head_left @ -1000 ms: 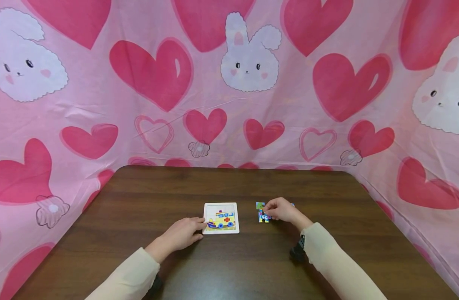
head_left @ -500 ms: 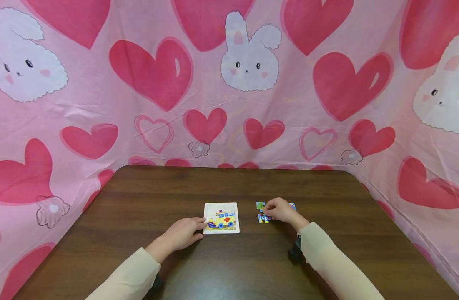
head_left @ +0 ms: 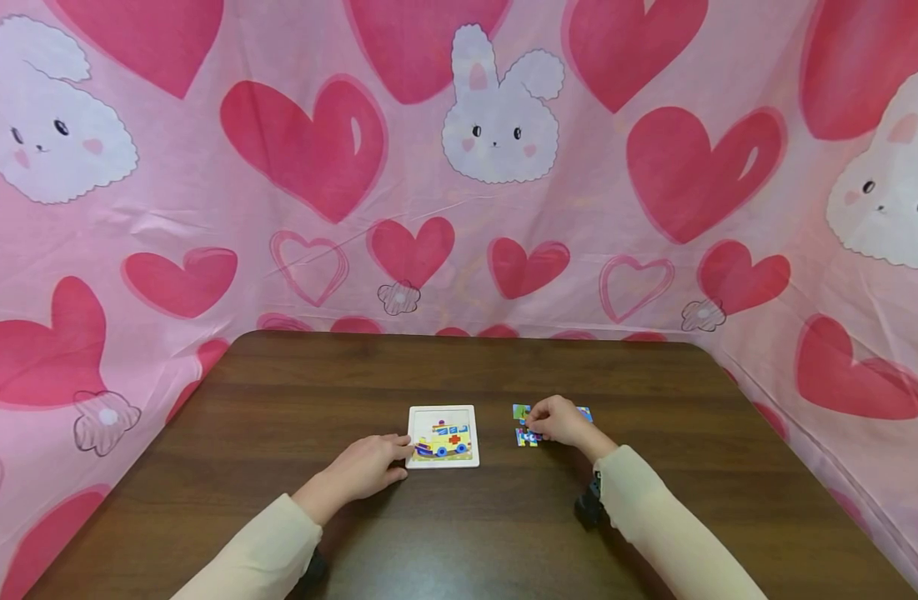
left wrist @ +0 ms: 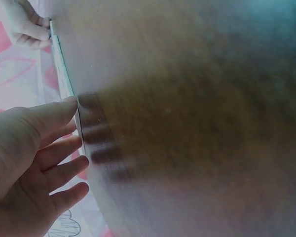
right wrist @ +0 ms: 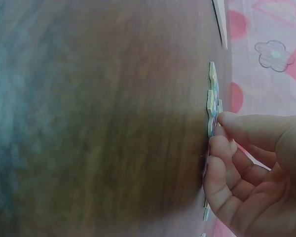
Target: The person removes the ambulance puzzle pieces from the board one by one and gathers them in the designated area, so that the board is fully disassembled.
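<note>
The puzzle board (head_left: 442, 437), a white-framed square with a yellow ambulance picture partly filled in, lies flat on the table. My left hand (head_left: 364, 468) rests at its left edge, thumb and fingers loosely extended; the left wrist view shows the fingertips along the board's side (left wrist: 64, 74). To the right of the board, my right hand (head_left: 564, 421) pinches a small puzzle piece (right wrist: 218, 117) between thumb and index finger, mostly covered by the fingers. Beside those fingers lie a green piece (head_left: 520, 412) and a blue-purple piece (head_left: 527, 437).
Another blue piece (head_left: 584, 412) shows behind the right hand. The dark wooden table (head_left: 459, 533) carries the board and pieces. Its far edge meets a pink cloth (head_left: 421, 192) printed with hearts and rabbits, which also hangs along both sides.
The right hand shifts slightly among the loose pieces, and the piece by its fingertips looks less exposed than a second ago. The left hand and the board stay in place.
</note>
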`<state>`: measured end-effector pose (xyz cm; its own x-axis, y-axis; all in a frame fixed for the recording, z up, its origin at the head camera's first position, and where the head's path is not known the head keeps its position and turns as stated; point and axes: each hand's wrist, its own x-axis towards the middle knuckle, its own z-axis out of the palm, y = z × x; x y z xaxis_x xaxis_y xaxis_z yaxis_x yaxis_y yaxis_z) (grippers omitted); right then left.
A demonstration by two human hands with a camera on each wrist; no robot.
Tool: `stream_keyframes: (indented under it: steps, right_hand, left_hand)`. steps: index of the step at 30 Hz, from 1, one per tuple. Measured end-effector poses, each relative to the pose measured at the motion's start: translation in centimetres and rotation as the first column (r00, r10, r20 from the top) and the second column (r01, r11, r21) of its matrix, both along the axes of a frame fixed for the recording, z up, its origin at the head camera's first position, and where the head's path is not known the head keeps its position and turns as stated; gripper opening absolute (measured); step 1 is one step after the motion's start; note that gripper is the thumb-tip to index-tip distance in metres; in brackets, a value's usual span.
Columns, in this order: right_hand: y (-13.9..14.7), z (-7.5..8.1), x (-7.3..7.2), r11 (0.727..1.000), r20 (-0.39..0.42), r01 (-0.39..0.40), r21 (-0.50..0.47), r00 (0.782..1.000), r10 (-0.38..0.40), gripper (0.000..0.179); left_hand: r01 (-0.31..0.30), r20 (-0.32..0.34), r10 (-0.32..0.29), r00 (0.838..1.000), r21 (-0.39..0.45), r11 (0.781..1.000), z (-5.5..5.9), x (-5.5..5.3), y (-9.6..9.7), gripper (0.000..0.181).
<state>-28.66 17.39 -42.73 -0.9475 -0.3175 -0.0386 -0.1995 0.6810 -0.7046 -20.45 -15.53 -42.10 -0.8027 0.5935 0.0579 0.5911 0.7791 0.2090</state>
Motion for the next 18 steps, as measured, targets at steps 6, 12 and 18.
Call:
stream_keyframes:
  steps: [6,12,18]
  right_hand:
    - [-0.3,0.6,0.0,1.000,-0.020,-0.016,-0.018,1.000,0.016,0.007]
    - [-1.4,2.0,0.1,0.996,-0.039,-0.076,-0.048,0.996,0.074,0.004]
    - [-3.2,2.8,0.1,0.991,-0.043,-0.112,-0.075,0.993,0.109,0.008]
  left_hand:
    - [-0.011,0.013,0.011,1.000,-0.005,1.000,-0.1,-0.1,0.0,0.035]
    - [-0.014,0.015,0.014,1.000,-0.007,1.000,-0.1,-0.1,0.0,0.035]
    - [-0.017,0.010,0.017,1.000,-0.016,1.000,0.0,0.0,0.1,0.036]
